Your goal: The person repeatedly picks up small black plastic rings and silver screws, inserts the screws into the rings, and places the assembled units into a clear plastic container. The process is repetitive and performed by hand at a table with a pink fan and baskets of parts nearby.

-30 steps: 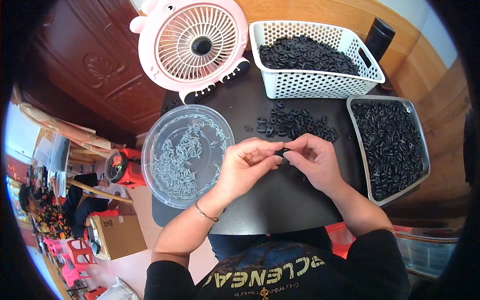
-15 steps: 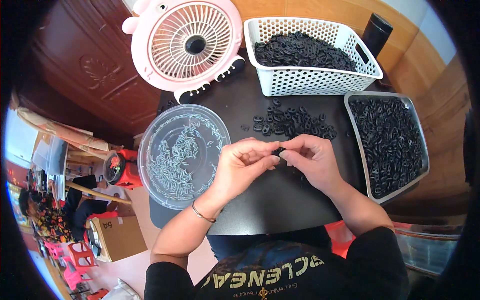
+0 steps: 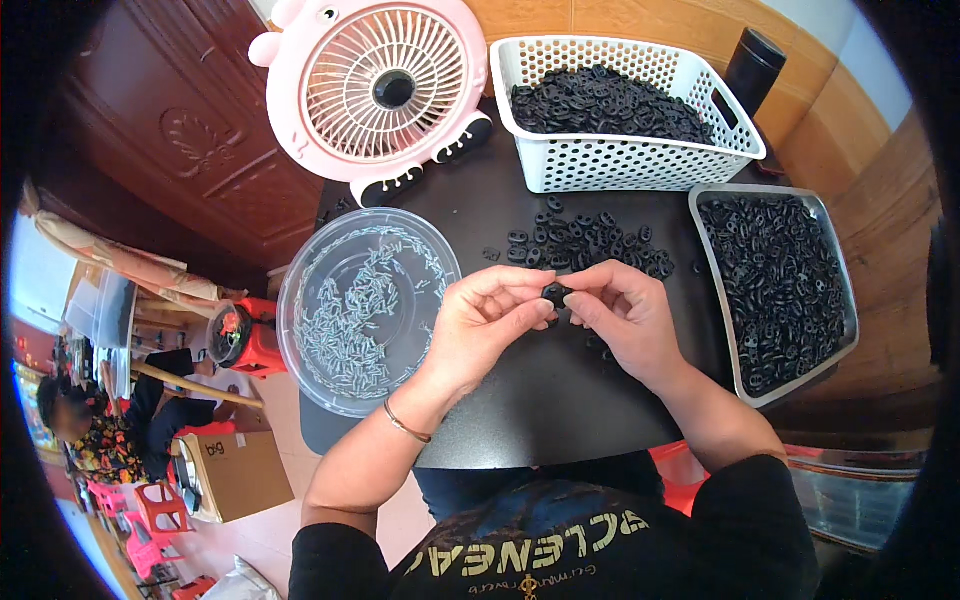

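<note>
Here, the left hand [image 3: 480, 330] and the right hand [image 3: 625, 320] are pinching one small black plastic piece [image 3: 555, 294] between narrow fingertips, above the black round table [image 3: 540, 410]. A brown cardboard box [image 3: 235, 470] is standing on the floor at lower left.

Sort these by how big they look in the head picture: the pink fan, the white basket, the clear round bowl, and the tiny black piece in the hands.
1. White basket and pink fan: too alike to rank.
2. Clear round bowl.
3. Tiny black piece, smallest.

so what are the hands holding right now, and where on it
A small black plastic piece, pinched at its two ends between the fingertips of the left hand and right hand.
</note>
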### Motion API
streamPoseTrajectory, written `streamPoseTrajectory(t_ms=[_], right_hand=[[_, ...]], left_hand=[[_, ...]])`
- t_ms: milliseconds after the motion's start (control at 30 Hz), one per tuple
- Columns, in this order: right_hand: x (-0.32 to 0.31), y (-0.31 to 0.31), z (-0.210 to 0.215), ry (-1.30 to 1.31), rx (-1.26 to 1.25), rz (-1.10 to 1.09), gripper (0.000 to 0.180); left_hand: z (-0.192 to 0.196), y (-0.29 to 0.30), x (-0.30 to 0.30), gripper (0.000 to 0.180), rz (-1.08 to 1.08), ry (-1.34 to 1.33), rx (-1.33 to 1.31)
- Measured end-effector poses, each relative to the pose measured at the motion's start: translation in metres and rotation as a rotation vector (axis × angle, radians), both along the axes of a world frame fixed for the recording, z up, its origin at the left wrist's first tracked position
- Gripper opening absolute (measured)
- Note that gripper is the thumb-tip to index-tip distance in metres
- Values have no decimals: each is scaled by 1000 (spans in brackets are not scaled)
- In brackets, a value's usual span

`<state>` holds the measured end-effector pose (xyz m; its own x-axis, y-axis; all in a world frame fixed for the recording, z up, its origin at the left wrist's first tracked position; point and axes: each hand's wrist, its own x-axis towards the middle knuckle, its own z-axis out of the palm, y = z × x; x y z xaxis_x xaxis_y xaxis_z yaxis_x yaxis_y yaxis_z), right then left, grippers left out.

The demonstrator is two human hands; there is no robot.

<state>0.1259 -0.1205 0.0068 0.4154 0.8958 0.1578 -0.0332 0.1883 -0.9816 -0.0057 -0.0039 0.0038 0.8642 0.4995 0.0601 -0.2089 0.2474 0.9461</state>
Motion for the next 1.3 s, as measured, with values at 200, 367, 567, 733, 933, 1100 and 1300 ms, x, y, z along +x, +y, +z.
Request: streamPoseTrajectory(t_ms=[200, 367, 567, 733, 933, 1100, 1300], right_hand=[[2, -2, -1, -51, -2, -1, 11], [1, -2, 0, -60, -28, -12, 10], [-1, 1, -9, -54, 16, -16, 14], [-3, 4, -6, -45, 54, -1, 23], [-2, 5, -8, -278, 60, -8, 34], [-1, 6, -10, -313, 70, 0, 35], [0, 5, -11, -325, 72, 11, 33]], left_hand=[[-1, 0, 0, 22, -12, 2, -9], [-4, 0, -1, 20, -7, -4, -19], [-2, -1, -1, 17, 14, 26, 2], [-1, 0, -1, 15, 23, 32, -152], [0, 3, 0, 21, -17, 12, -160], [0, 2, 0, 23, -31, 15, -175], [-2, 3, -1, 23, -59, 33, -163]])
